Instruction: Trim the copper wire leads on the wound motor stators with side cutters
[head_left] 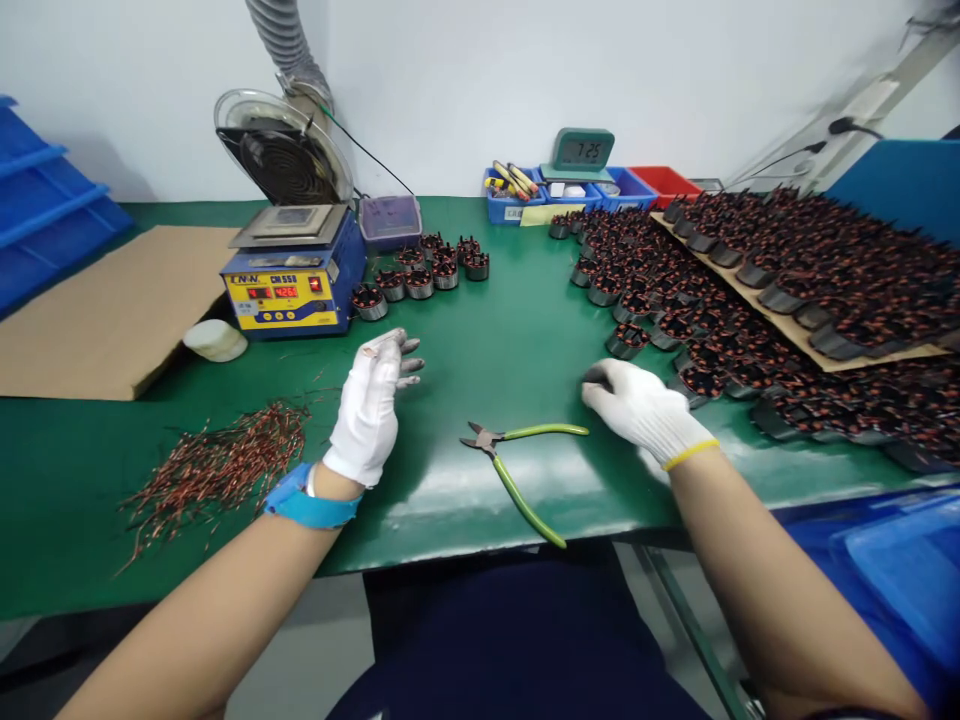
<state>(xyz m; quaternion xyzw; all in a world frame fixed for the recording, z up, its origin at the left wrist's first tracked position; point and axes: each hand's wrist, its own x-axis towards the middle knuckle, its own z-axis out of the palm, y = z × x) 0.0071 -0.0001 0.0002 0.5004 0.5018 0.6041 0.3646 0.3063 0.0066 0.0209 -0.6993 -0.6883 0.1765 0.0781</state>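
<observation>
My left hand [371,405], in a white glove with greyed fingertips, is above the green table [480,350] on the left. Its fingers are stretched out and apart, and nothing shows in them. On the right, my right hand [634,400] has its gloved fingers curled in; the hand hides whatever they may hold. Between my hands lies a pair of diagonal cutters [489,438], jaws parted, green handles spread, with neither hand touching it. One wound motor stator [628,341] sits just beyond my right hand. Left of my left wrist is a pile of copper wire offcuts [225,460].
A blue and yellow soldering pot [289,290] stands back left below a fume hood [289,160]. Several stators [418,283] sit beside it. Many more stators crowd the right, some on a board [750,285]. Small bins [516,208] and a clock [583,150] line the wall.
</observation>
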